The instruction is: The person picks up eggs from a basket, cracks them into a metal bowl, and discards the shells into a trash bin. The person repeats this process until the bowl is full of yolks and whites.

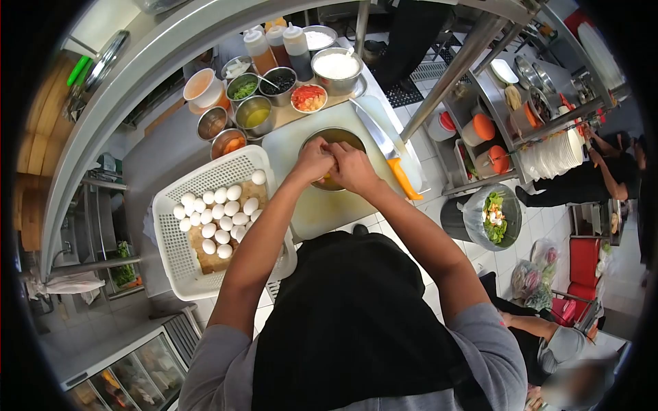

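Note:
My left hand (312,161) and my right hand (351,168) meet above a metal bowl (334,138) on a pale cutting board (322,205). Together they pinch a small thing that looks like an egg, mostly hidden by the fingers. A white plastic basket (179,257) to the left holds several white eggs (221,214) on a cardboard tray. A large knife with an orange handle (403,179) lies on the board just right of the bowl.
Behind the board stand several metal bowls of chopped ingredients (310,97), sauce bottles (277,42) and a bowl of white powder (336,67). A lined bin with vegetable scraps (492,218) stands to the right. Other people work at the far right (596,175).

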A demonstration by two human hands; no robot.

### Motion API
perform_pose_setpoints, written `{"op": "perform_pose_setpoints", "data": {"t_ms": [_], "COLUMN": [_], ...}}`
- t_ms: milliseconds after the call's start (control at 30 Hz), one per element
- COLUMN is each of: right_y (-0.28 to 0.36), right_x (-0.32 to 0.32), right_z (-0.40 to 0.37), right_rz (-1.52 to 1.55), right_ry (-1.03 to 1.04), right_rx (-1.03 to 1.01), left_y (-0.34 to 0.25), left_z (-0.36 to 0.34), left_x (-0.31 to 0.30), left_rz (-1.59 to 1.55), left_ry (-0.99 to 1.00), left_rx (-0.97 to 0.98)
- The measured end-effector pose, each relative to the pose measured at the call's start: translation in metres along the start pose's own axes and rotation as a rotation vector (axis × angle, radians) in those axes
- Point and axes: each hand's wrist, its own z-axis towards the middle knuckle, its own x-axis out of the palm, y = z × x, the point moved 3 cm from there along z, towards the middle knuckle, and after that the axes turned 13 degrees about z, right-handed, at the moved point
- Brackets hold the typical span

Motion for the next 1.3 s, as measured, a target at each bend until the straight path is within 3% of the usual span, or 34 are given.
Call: {"op": "perform_pose_setpoints", "data": {"t_ms": [133,200,300,333,400,433,500,533,567,633,700,800,867,900,933,967,1000,1100,1200,1233,1300], "right_y": [0.002,0.010,0.011,0.013,0.015,0.018,0.009,-0.001,-0.010,-0.029,-0.049,-0.080,-0.119,-0.112,-0.122,-0.151,-0.170,-0.154,-0.047,-0.007,0.040], "right_x": [-0.019,-0.034,-0.045,-0.046,-0.048,-0.050,-0.054,-0.053,-0.058,-0.076,-0.106,-0.166,-0.220,-0.250,-0.268,-0.279,-0.277,-0.233,-0.164,-0.147,-0.135], "right_z": [0.002,0.001,0.004,0.005,0.006,0.005,0.003,0.000,-0.009,-0.036,-0.083,-0.179,-0.243,-0.259,-0.284,-0.320,-0.348,-0.325,-0.199,-0.162,-0.110], "right_rz": [0.009,-0.093,-0.144,-0.148,0.036,0.032,0.486,0.710,0.707,1.456,1.617,1.477,1.243,1.265,1.046,0.836,0.527,0.440,0.626,0.697,0.529], "right_ry": [0.067,0.105,0.146,0.137,0.027,0.019,-0.002,-0.050,-0.069,-0.290,-0.360,-0.733,-0.884,-0.978,-1.317,-1.455,-1.437,-1.175,-0.527,-0.402,-0.250], "right_rx": [-0.078,-0.280,-0.383,-0.381,-0.290,-0.286,0.187,0.273,0.278,0.462,0.397,0.514,0.410,0.392,0.529,0.711,0.908,0.759,0.389,0.384,0.239], "left_y": [-0.004,0.002,-0.003,-0.008,-0.011,-0.017,-0.023,-0.027,-0.028,-0.013,0.013,0.017,0.000,-0.013,-0.020,-0.030,-0.042,-0.067,-0.079,-0.081,-0.091], "left_z": [-0.013,-0.020,-0.033,-0.032,-0.022,-0.022,-0.019,-0.017,-0.013,0.004,0.019,0.020,0.010,0.000,-0.006,-0.010,-0.011,-0.022,-0.028,-0.028,-0.031], "left_x": [-0.007,-0.015,-0.025,-0.026,-0.026,-0.026,-0.025,-0.025,-0.027,-0.039,-0.043,-0.040,-0.035,-0.031,-0.027,-0.022,-0.015,0.016,0.054,0.067,0.073], "left_rz": [0.086,0.534,0.587,0.590,0.278,0.281,-0.200,-0.218,-0.212,-0.508,-0.808,-0.892,-0.880,-0.846,-0.839,-0.741,-0.647,-0.449,-0.357,-0.346,-0.327], "left_ry": [-0.136,-0.510,-0.467,-0.465,-0.216,-0.210,-0.037,-0.037,-0.021,0.041,0.082,0.229,0.310,0.309,0.308,0.296,0.282,0.236,0.300,0.314,0.285], "left_rx": [0.082,0.689,0.762,0.771,0.541,0.549,0.355,0.337,0.345,0.022,-0.059,0.018,0.119,0.165,0.159,0.206,0.265,0.336,0.441,0.463,0.478]}}
